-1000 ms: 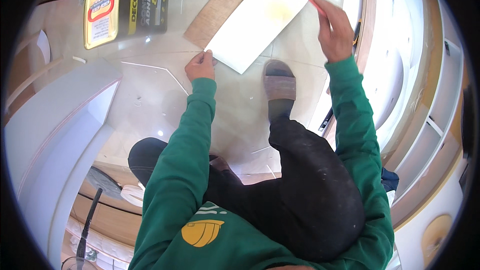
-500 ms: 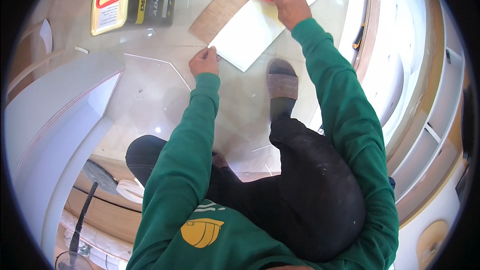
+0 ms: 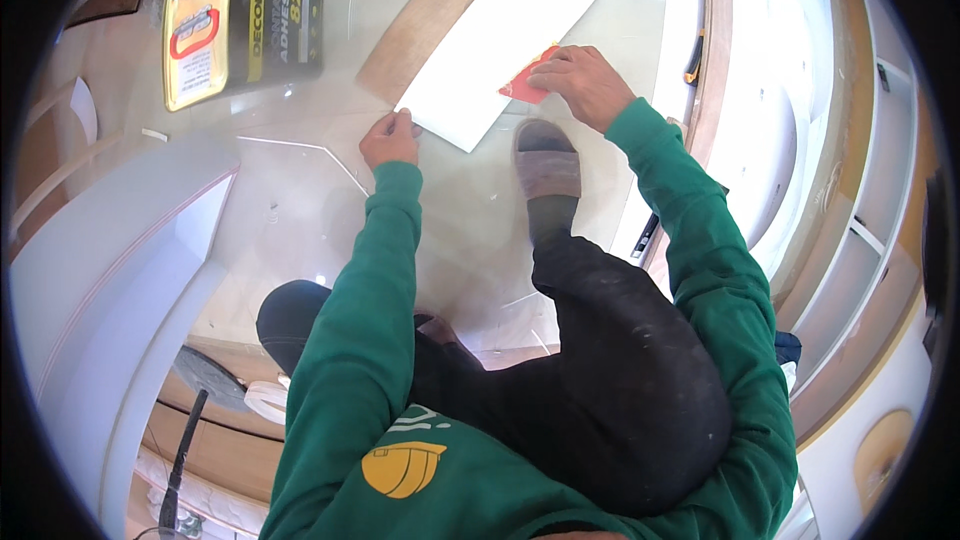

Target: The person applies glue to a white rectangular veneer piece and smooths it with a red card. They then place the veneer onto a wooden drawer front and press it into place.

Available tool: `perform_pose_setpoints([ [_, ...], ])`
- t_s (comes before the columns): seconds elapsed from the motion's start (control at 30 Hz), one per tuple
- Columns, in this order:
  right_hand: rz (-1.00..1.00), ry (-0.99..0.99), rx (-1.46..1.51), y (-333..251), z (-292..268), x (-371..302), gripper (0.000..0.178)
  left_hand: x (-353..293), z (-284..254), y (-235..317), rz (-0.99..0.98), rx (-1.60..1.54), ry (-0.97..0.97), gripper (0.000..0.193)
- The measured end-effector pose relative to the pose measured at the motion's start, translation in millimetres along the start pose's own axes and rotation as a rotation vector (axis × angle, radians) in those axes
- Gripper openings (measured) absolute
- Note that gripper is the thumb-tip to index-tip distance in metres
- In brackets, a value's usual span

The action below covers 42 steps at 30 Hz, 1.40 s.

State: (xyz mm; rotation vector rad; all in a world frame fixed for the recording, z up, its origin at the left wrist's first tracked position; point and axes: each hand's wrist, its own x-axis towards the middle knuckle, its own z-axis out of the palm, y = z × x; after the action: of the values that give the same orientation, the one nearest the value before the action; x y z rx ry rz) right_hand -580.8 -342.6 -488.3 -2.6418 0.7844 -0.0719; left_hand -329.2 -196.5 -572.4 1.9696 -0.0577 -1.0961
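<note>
A long white sheet (image 3: 490, 45) lies slantwise on the floor, partly over a brown board (image 3: 425, 20). My left hand (image 3: 390, 139) is closed on the sheet's near left corner, thumb on top. In my right hand (image 3: 585, 87) is a red flat spreader (image 3: 525, 85), pinched between thumb and fingers. The spreader is at the sheet's right long edge, with yellowish glue along its upper edge. Whether it touches the sheet I cannot tell.
A black and yellow adhesive tin (image 3: 275, 40) stands at the far left. My slippered foot (image 3: 548, 165) is just below the sheet. A utility knife (image 3: 694, 58) lies by a wooden strip (image 3: 716, 40) on the right. A white cabinet-like piece (image 3: 130, 240) stands at left.
My right hand has drawn the red spreader nearer to me, from the middle of the sheet to its right edge. My left hand stays at the corner. The view has shifted slightly.
</note>
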Motion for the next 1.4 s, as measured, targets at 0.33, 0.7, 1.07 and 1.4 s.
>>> perform_pose_setpoints([
  [0.33,0.228,0.505,-0.031,56,8,48,0.032,-1,2,-1,0.012,0.007,-0.023,0.029],
  [0.7,0.558,0.441,-0.162,52,1,35,0.028,11,-3,-17,0.040,0.000,-0.022,0.031],
  [1.07,0.377,0.261,-0.038,-2,49,23,0.032,6,-4,-17,0.027,-0.045,-0.011,0.032],
  [1.4,0.584,0.523,-0.051,37,-7,34,0.029,4,-4,-14,0.034,-0.014,-0.040,0.035],
])
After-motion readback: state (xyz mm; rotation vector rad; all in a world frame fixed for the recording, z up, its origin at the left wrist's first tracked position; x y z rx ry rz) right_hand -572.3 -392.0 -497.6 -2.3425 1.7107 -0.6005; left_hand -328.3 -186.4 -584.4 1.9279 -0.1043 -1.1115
